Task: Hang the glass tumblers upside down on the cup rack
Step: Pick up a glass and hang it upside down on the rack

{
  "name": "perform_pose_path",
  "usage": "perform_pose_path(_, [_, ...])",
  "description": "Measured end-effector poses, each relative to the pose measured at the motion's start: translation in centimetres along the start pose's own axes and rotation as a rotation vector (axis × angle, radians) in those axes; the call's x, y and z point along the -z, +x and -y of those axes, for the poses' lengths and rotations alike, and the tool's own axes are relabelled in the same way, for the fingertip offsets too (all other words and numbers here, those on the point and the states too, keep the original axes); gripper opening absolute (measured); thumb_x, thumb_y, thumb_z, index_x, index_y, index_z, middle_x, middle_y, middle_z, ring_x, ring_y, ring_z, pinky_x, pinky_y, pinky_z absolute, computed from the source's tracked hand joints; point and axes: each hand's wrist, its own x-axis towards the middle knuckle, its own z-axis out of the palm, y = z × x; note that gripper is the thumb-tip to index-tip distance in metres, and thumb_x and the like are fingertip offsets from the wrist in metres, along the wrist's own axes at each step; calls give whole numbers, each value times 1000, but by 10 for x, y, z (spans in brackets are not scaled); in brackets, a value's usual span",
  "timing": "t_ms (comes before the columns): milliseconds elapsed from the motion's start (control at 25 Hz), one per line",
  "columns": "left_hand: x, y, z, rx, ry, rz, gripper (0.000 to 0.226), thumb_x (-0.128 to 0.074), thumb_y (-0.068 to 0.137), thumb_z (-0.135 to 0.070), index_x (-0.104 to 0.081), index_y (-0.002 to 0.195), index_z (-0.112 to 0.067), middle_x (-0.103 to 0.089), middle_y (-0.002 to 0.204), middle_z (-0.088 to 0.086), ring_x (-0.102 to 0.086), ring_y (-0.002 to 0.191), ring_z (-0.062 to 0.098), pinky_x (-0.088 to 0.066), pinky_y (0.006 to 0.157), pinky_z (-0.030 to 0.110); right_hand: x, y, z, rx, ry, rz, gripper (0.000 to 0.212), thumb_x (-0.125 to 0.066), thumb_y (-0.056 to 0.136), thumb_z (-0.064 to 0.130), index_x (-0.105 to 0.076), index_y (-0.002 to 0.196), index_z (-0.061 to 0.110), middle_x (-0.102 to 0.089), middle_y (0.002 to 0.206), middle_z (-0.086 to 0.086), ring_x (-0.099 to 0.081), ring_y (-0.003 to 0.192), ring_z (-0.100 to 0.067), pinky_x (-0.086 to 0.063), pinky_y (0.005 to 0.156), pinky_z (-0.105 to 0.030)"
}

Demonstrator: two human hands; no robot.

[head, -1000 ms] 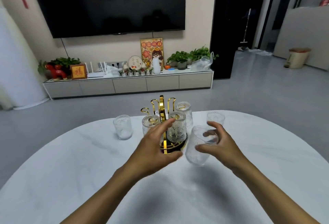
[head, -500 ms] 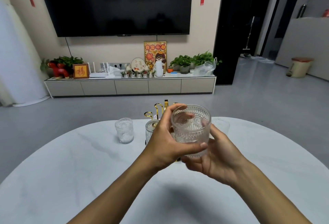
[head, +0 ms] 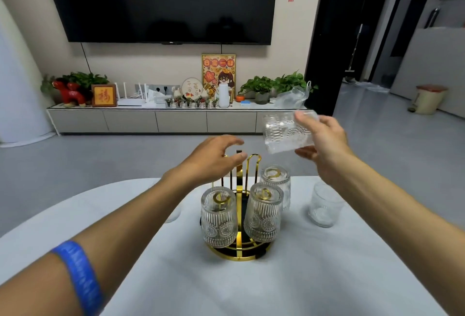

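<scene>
A gold cup rack (head: 239,253) stands mid-table with three patterned glass tumblers hung upside down on it: front left (head: 218,217), front right (head: 263,211) and back right (head: 275,185). My right hand (head: 324,144) is shut on another tumbler (head: 286,132), held tilted in the air above and right of the rack. My left hand (head: 216,157) hovers open over the rack's top prongs (head: 253,162), fingers apart and holding nothing. One upright tumbler (head: 324,205) stands on the table to the right. Another tumbler (head: 173,212) is mostly hidden behind my left forearm.
The white oval table (head: 302,278) carries the rack. Beyond its far edge lie grey floor, a low TV cabinet (head: 156,119) with plants and ornaments, and a wall-mounted TV (head: 161,1). A blue wristband (head: 80,275) is on my left arm.
Both hands held the tumbler in front of the rack; now my left hand has let go and sits over the rack, while my right hand has carried the tumbler up and right, tilted.
</scene>
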Motion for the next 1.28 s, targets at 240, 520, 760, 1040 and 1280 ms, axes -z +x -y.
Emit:
perform_pose_path(240, [-8,16,30,-75,-105,32,51,-63,78,-57,-63,122,-31,-56,119,-17,-43,95,-17,-31,76,13,-37,46,-17,394,-562,19,52,-82,70,38,-55,113,22,-57,120,-2,-54,105,-20,-48,83,-38])
perform_pose_path(520, [-16,17,42,-90,-263,-24,64,-63,65,-71,-70,114,-31,-66,116,-19,-49,101,-22,-37,81,13,-65,63,-54,401,-856,204,51,-86,68,26,-54,108,20,-57,114,-3,-49,96,-18,-37,74,-30])
perform_pose_path(760, [-17,18,46,-107,-284,-34,55,-68,70,-63,-71,114,-30,-67,111,-19,-48,96,-28,-35,78,10,-80,70,-77,355,-1070,295,54,-86,65,20,-47,102,24,-51,105,2,-52,88,-21,-37,56,-29])
perform_pose_path(1040, [-17,20,44,-97,-240,-15,50,-68,76,-56,-70,116,-28,-66,119,-12,-55,111,4,-36,78,16,-84,68,-79,280,-1262,357,69,-85,68,30,-47,125,20,-54,129,-6,-54,105,-26,-47,84,-41])
perform_pose_path(1280, [-16,16,38,-42,-270,-19,45,-68,77,-56,-69,115,-32,-60,104,-18,-52,110,6,-37,71,18,-31,-9,-56,834,-1072,332,16,-55,87,42,-62,92,28,-69,90,9,-54,68,1,-37,60,-27])
